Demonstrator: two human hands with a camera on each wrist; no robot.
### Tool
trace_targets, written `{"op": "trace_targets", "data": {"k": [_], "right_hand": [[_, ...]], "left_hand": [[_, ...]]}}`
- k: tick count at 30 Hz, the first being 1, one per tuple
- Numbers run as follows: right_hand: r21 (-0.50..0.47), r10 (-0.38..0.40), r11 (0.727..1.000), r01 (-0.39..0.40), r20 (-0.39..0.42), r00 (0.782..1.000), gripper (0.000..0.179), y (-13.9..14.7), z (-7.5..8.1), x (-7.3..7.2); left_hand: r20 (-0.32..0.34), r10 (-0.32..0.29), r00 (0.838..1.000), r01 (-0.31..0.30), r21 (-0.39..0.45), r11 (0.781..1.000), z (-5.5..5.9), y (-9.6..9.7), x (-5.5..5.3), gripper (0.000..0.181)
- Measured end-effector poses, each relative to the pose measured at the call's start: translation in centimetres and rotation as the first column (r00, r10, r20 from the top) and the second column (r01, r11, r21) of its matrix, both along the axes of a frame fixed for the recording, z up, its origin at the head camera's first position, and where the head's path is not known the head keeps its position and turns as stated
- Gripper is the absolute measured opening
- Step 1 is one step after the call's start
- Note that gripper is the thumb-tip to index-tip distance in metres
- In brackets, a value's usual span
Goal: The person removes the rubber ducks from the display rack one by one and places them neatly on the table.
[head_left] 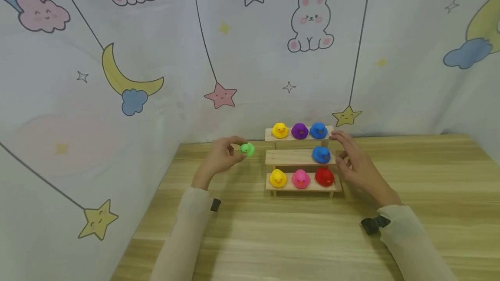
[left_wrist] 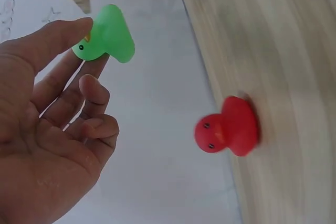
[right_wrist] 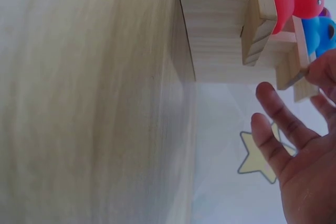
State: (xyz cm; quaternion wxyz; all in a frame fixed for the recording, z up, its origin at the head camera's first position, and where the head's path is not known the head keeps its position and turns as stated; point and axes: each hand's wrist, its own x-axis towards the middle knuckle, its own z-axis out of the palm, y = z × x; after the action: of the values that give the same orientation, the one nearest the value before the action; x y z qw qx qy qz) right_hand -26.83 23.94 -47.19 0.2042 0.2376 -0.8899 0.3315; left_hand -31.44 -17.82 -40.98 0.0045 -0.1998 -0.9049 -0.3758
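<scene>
My left hand (head_left: 220, 156) pinches a small light-green toy duck (head_left: 248, 149) between thumb and fingers, left of the wooden shelf. In the left wrist view the green duck (left_wrist: 107, 35) lies sideways, while the ring and little fingers curl loosely. My right hand (head_left: 357, 164) is at the right end of the three-tier wooden shelf (head_left: 287, 157), its thumb right at the middle tier's end. Two of its fingers (right_wrist: 273, 145) stretch out in the right wrist view. On that tier sits one blue duck (head_left: 321, 155), at the right; bare wood shows to its left.
Yellow (head_left: 279, 130), purple (head_left: 299, 131) and blue ducks (head_left: 318, 131) line the top tier. Yellow (head_left: 277, 178), pink (head_left: 300, 179) and red ducks (head_left: 324, 177) line the bottom one. Another red duck (left_wrist: 231, 127) stands on the wooden table. A patterned curtain (head_left: 250, 55) hangs behind.
</scene>
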Motion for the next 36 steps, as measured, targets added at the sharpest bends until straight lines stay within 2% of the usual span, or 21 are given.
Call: {"op": "trace_targets", "data": {"k": [2,5,13,19,22,29,36], "right_hand": [[-0.003,0.001,1.0,-0.001,-0.001,1.0,0.071,0.0,0.0,-0.1],[-0.005,0.005,1.0,-0.005,0.0,1.0,0.07,0.1,-0.1,-0.1],[-0.02,0.01,1.0,-0.01,0.013,1.0,0.069,0.2,-0.1,0.1],[-0.03,0.017,0.999,-0.017,0.014,1.0,0.069,0.1,-0.1,-0.1],[-0.032,0.014,0.999,-0.013,0.019,1.0,0.07,0.1,-0.2,-0.2],[-0.045,0.016,0.999,-0.015,0.031,0.999,0.069,0.0,-0.3,-0.1],[-0.044,0.016,0.999,-0.015,0.032,0.999,0.068,0.0,-0.2,-0.1]], "left_hand": [[0.041,0.021,0.999,-0.021,0.005,1.0,-0.3,-0.5,-0.4,0.037],[0.068,0.034,0.997,-0.032,-0.024,0.999,-1.0,-1.1,-1.0,0.038],[-0.031,0.032,0.999,-0.037,-0.175,0.984,-3.6,-1.1,-2.6,0.033],[-0.01,0.057,0.998,-0.058,-0.174,0.983,-4.5,-1.7,-2.8,0.034],[-0.008,0.065,0.998,-0.066,-0.173,0.983,-4.5,-1.8,-2.8,0.035],[-0.053,0.038,0.998,-0.047,-0.187,0.981,-4.0,-1.2,-2.2,0.039],[-0.124,0.017,0.992,-0.039,-0.18,0.983,-2.1,0.6,-1.0,0.041]]}}
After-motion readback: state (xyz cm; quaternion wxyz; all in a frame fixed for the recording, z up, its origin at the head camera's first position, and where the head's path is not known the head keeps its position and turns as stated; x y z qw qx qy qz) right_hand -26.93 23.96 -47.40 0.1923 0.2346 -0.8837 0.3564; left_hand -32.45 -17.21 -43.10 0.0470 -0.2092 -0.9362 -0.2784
